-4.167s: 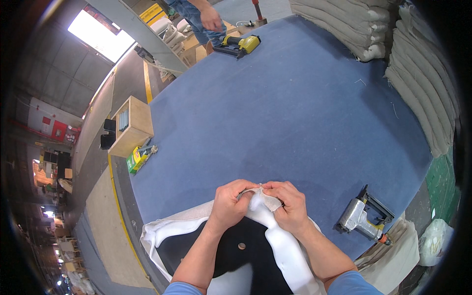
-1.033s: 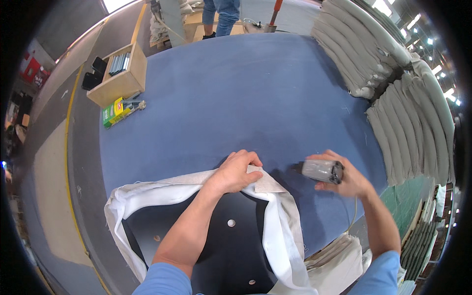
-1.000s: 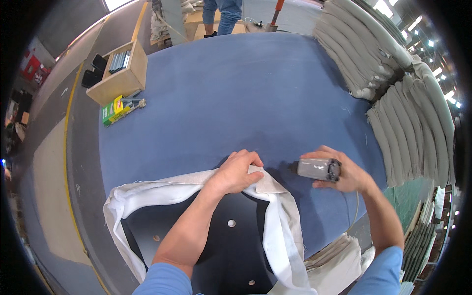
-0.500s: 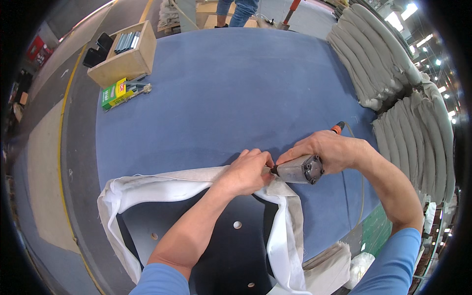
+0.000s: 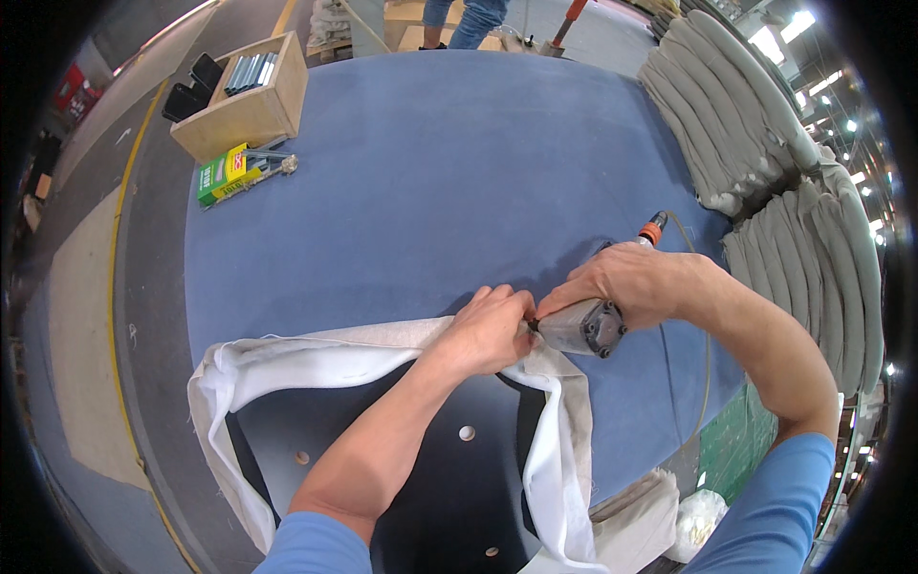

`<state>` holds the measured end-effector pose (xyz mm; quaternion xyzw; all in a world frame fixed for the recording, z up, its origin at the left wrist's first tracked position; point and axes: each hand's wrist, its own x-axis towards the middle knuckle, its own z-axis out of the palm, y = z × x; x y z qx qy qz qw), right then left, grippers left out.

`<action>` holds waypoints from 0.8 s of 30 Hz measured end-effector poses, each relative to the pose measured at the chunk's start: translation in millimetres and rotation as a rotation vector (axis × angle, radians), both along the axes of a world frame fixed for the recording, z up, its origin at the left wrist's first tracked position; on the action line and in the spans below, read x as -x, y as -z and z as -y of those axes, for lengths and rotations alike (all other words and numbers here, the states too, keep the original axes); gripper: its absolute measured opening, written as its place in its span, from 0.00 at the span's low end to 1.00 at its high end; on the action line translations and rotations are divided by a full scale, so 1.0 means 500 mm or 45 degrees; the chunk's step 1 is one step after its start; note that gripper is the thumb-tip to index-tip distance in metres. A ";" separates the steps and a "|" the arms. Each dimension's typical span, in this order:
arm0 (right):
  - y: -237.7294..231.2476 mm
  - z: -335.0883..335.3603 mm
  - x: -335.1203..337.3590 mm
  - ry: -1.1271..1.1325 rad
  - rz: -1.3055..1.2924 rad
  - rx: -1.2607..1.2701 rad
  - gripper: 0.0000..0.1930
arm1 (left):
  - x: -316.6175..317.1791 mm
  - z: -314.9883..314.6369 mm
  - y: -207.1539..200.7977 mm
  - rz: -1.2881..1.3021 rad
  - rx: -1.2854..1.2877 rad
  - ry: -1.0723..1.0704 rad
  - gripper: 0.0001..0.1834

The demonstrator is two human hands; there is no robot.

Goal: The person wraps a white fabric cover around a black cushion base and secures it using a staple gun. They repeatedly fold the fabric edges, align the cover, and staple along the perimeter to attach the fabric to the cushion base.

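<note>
A dark board with round holes lies at the near edge of the table. White padding and beige fabric wrap up around its rim. My left hand is closed on the fabric at the board's far right corner, thumb and fingers pinching the fold. Right beside those fingers is the nose of an air staple gun, touching or almost touching the fabric; the exact contact is hidden. My right hand wraps round the gun's handle, with the orange hose fitting showing beyond it.
A wooden box with staple strips and dark objects stands far left, with a green and yellow carton before it. Grey fabric covers are piled along the right. A thin air hose runs down the right. Someone's legs show beyond the table.
The staple gun has tilted, bringing more of its orange hose fitting into view. My right forearm and elbow have shifted slightly right. The left hand keeps its pinch on the fabric.
</note>
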<state>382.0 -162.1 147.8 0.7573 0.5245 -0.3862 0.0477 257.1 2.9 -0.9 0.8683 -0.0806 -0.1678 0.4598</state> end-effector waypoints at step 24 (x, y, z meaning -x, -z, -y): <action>0.238 0.378 0.263 1.182 0.841 -0.400 0.46 | 0.057 -0.001 -0.017 0.530 0.511 -0.551 0.21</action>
